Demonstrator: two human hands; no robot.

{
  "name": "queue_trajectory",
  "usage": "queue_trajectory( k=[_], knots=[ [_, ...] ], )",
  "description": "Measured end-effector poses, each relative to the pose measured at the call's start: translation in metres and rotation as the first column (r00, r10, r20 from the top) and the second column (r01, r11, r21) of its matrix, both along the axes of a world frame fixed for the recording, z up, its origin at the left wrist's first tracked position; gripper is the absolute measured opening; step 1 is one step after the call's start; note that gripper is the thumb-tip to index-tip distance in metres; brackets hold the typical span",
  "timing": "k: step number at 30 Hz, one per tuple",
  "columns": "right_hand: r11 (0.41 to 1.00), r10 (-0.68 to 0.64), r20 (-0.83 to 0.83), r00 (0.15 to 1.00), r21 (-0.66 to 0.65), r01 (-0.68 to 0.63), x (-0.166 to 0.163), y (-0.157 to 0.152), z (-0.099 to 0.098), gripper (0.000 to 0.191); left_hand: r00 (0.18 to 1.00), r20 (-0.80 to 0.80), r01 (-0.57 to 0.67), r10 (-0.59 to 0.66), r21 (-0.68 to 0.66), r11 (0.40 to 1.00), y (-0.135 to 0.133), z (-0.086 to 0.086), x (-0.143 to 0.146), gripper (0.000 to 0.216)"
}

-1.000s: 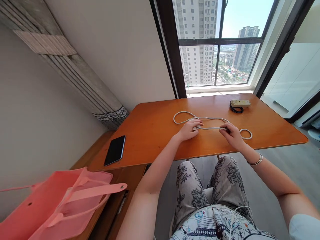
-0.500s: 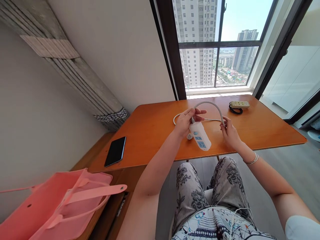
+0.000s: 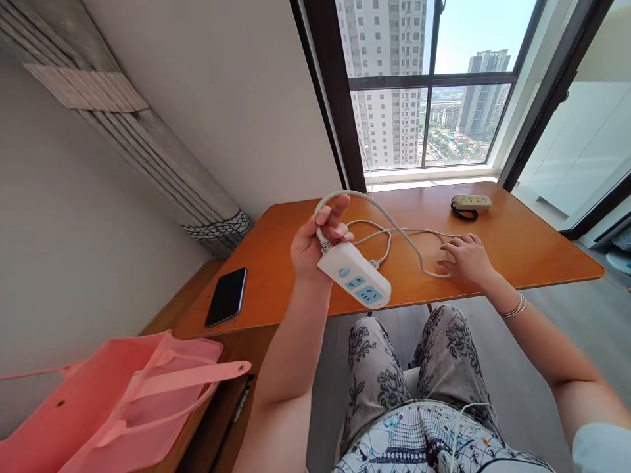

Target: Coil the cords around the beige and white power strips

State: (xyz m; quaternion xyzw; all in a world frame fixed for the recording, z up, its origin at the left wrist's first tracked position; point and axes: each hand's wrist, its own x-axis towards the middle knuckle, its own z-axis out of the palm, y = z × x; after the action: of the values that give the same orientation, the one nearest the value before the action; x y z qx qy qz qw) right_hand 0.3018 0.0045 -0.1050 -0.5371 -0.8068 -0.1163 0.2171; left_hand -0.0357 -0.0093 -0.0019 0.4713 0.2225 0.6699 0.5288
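A white power strip [image 3: 355, 276] with light-blue sockets hangs tilted above the table's front edge. My left hand [image 3: 315, 243] is closed around its cord end, with the white cord [image 3: 389, 220] arching up and over to the right. That cord runs in loops across the tabletop, and its plug [image 3: 375, 264] shows just behind the strip. My right hand [image 3: 468, 261] lies palm down on the table over part of the cord, fingers apart and slightly bent. What is under its palm is hidden.
On the orange-brown table [image 3: 537, 253], a beige power strip [image 3: 472, 202] with a black cord stands at the back right. A black phone [image 3: 226, 297] lies at the left. A pink bag [image 3: 148, 394] sits lower left. Beyond the table is a window [image 3: 428, 125].
My left hand has moved left and nearer with the power strip, turning it. The right hand has shifted slightly right and lowered onto the table, its fingers loosened from the cord.
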Motion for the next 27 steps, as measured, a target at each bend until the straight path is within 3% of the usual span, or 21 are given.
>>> queue_trajectory(
  k=[3,5,7,9,11,13,15,20,23,27],
  knots=[
    [0.992,-0.008,0.029,1.0,-0.127,0.011,0.025,0.001,-0.004,0.036,0.99,0.114,-0.081,0.078,0.023,0.996,0.005,0.011,-0.021,0.029],
    [0.977,0.095,-0.027,0.995,-0.191,-0.099,0.042,0.0,-0.003,0.048,0.98,0.17,-0.115,0.108,0.03,0.993,0.008,0.017,-0.036,0.031],
    [0.957,0.21,-0.109,0.972,-0.182,-0.227,0.055,-0.005,0.001,0.051,0.967,0.228,-0.121,0.11,0.035,0.992,0.013,0.019,-0.049,0.035],
    [0.967,0.218,-0.191,0.957,-0.092,-0.238,0.066,-0.01,0.01,0.049,0.958,0.269,-0.111,0.097,0.036,0.993,0.02,0.017,-0.061,0.038],
    [0.995,0.099,-0.282,0.954,0.026,-0.095,0.077,-0.015,0.023,0.051,0.954,0.281,-0.114,0.103,0.022,0.993,0.027,0.012,-0.07,0.037],
    [0.987,-0.075,-0.384,0.92,0.1,0.123,0.087,-0.017,0.039,0.045,0.952,0.286,-0.114,0.112,-0.007,0.993,0.033,0.006,-0.073,0.035],
    [0.953,-0.22,-0.441,0.87,0.092,0.288,0.097,-0.014,0.053,0.036,0.953,0.285,-0.099,0.101,-0.022,0.995,0.034,0.0,-0.07,0.033],
    [0.86,-0.468,-0.359,0.808,0.029,0.51,0.112,0.002,0.072,0.024,0.967,0.229,-0.115,0.113,-0.005,0.993,0.026,-0.003,-0.053,0.03],
    [0.826,-0.506,-0.335,0.795,0.077,0.559,0.115,0.001,0.072,0.023,0.959,0.232,-0.168,0.165,-0.008,0.986,0.023,-0.002,-0.052,0.029],
    [0.819,-0.433,-0.412,0.801,0.192,0.541,0.125,-0.008,0.067,0.036,0.935,0.312,-0.172,0.167,-0.013,0.985,0.024,-0.005,-0.061,0.029]
  ],
)
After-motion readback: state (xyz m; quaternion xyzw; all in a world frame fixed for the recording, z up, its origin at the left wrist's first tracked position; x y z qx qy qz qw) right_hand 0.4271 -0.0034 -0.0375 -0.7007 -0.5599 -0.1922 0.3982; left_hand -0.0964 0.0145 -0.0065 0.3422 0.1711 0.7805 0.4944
